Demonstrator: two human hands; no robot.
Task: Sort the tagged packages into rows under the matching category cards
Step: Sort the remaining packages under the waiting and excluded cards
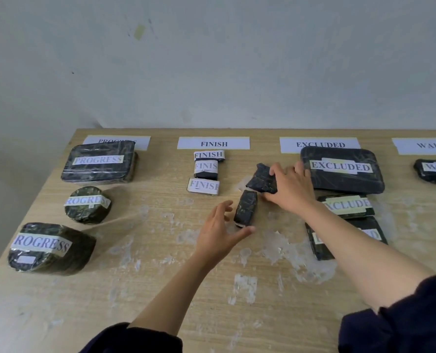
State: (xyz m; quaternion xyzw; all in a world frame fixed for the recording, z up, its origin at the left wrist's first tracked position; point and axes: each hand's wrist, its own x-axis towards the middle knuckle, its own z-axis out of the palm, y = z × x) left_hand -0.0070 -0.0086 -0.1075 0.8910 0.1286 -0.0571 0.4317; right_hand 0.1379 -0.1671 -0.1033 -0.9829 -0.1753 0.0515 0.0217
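Four white category cards line the table's far edge: PROGRESS (pixel 140 142), FINISH (pixel 213 143), EXCLUDED (pixel 290 144) and WAITING (pixel 425 146). My right hand (pixel 292 186) grips a small black package (pixel 261 178) between the FINISH and EXCLUDED columns; its tag is not visible. A second small black package (pixel 246 208) lies on the table just below it. My left hand (pixel 220 229) hovers beside that one with fingers spread, its thumb near the package's lower end. Three FINISH packages (pixel 203 186) sit under their card.
Three PROGRESS packages (pixel 98 165) run down the left side. Three EXCLUDED packages (pixel 341 169) lie in a column at the right, partly under my right arm. One WAITING package (pixel 434 171) is cut off by the right edge. The wooden table (pixel 160 289) shows white scuffs.
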